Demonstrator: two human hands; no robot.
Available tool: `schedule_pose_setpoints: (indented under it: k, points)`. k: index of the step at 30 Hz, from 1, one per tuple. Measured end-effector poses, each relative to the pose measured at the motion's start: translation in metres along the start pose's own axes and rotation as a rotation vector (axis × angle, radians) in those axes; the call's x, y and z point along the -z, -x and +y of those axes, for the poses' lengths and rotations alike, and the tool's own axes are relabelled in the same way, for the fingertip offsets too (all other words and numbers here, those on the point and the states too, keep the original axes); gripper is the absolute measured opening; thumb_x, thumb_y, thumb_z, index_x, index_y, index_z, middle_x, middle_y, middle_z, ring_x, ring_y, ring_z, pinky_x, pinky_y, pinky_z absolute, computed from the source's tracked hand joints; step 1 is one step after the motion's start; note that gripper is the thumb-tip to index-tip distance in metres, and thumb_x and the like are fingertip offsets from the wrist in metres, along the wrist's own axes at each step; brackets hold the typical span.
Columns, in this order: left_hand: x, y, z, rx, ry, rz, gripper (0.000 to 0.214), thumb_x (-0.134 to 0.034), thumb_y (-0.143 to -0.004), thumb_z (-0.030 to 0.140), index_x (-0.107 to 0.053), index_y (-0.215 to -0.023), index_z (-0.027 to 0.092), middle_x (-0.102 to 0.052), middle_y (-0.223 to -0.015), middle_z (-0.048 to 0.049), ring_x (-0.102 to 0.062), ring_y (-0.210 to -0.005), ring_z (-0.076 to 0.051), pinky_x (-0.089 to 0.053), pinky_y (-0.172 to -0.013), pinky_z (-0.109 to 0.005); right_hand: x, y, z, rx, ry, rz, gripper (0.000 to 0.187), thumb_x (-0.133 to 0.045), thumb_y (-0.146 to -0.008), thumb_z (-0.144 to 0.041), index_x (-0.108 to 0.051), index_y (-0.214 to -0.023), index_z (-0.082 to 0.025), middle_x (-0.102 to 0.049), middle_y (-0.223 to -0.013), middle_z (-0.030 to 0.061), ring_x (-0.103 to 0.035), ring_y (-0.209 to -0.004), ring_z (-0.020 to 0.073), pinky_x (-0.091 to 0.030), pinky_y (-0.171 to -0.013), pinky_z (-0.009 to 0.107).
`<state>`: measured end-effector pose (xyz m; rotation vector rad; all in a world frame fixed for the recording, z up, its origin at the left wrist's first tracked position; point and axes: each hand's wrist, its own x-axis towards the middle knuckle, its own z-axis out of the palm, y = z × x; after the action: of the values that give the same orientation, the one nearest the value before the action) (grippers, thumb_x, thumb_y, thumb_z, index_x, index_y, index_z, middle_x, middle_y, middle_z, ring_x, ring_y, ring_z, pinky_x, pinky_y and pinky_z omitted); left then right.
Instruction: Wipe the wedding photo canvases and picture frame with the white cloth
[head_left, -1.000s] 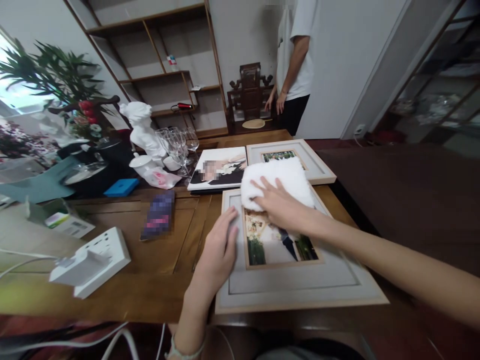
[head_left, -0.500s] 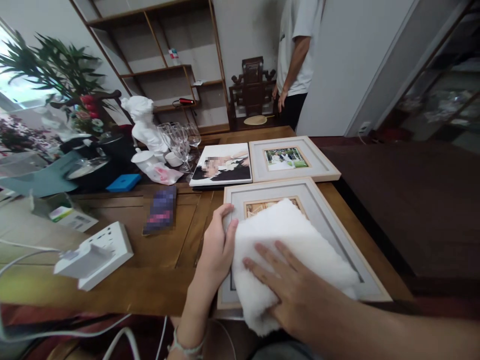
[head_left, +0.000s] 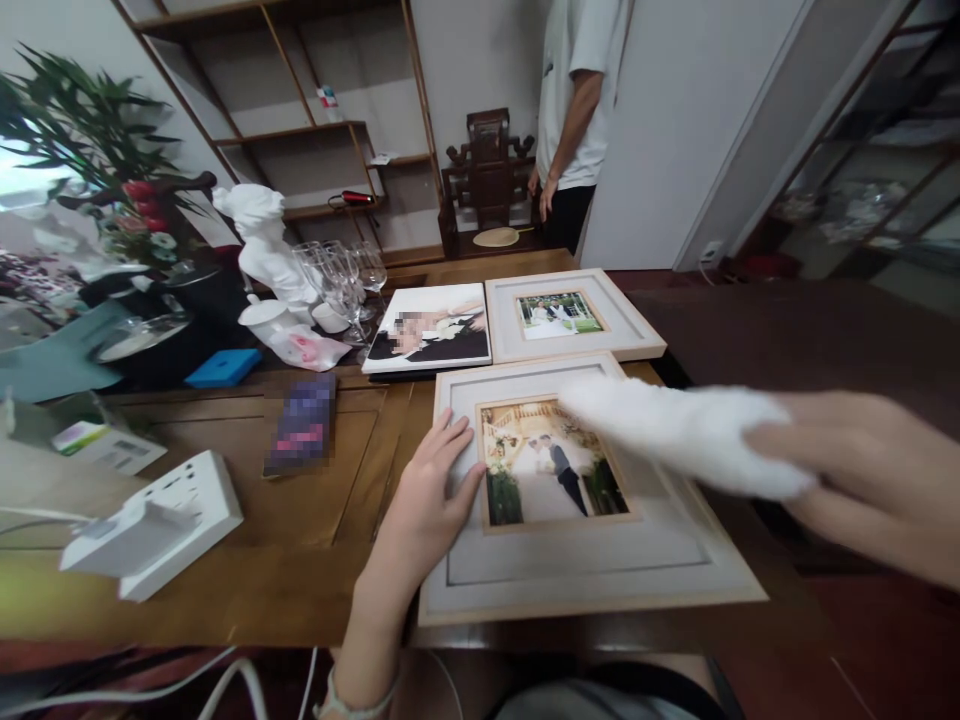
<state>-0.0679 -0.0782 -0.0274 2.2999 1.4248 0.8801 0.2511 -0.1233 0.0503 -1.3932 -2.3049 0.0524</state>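
Note:
A large pale picture frame (head_left: 585, 560) with a wedding photo lies flat at the near edge of the wooden table (head_left: 247, 560). My left hand (head_left: 424, 510) rests open and flat on the frame's left border. My right hand (head_left: 862, 480) is lifted off to the right of the frame, its fingers closed on a white fluffy cloth (head_left: 682, 430) that hangs in the air over the frame's upper right corner.
Behind lie a smaller framed photo (head_left: 574, 315) and a canvas print (head_left: 427, 335). Wine glasses (head_left: 341, 280), a white bust (head_left: 262, 250), a white power strip (head_left: 157, 520) and a plant (head_left: 82, 130) crowd the left. Another person (head_left: 574, 110) stands by the far chair.
My right hand wiped the cloth down the frame toward me, then lifted it off to the right, uncovering the photo. My left hand stayed on the frame's left border.

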Motion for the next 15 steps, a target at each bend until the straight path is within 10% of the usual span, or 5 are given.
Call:
schedule_pose_setpoints:
  k: [5, 15]
  points:
    - [-0.001, 0.001, -0.002, -0.018, 0.008, -0.006, 0.034, -0.045, -0.086, 0.02, -0.057, -0.117, 0.015, -0.053, -0.129, -0.0104, -0.034, -0.13, -0.023, -0.033, -0.106, -0.046, -0.028, -0.064, -0.003, 0.212, 0.264, 0.269, 0.023, -0.043, -0.076, -0.005, -0.063, -0.081, -0.014, -0.044, -0.133, 0.0155, -0.033, -0.127, 0.0289, -0.031, -0.102, 0.045]
    - [0.001, -0.001, -0.006, -0.053, 0.035, -0.023, 0.04, -0.037, -0.082, 0.006, -0.058, -0.116, 0.015, -0.053, -0.129, -0.0085, -0.033, -0.131, -0.022, -0.032, -0.107, -0.045, -0.116, -0.126, -0.051, 0.545, 0.34, -0.263, 0.032, -0.06, -0.072, -0.01, -0.062, -0.104, -0.01, -0.038, -0.138, 0.0179, -0.023, -0.131, 0.0306, -0.018, -0.105, 0.05]
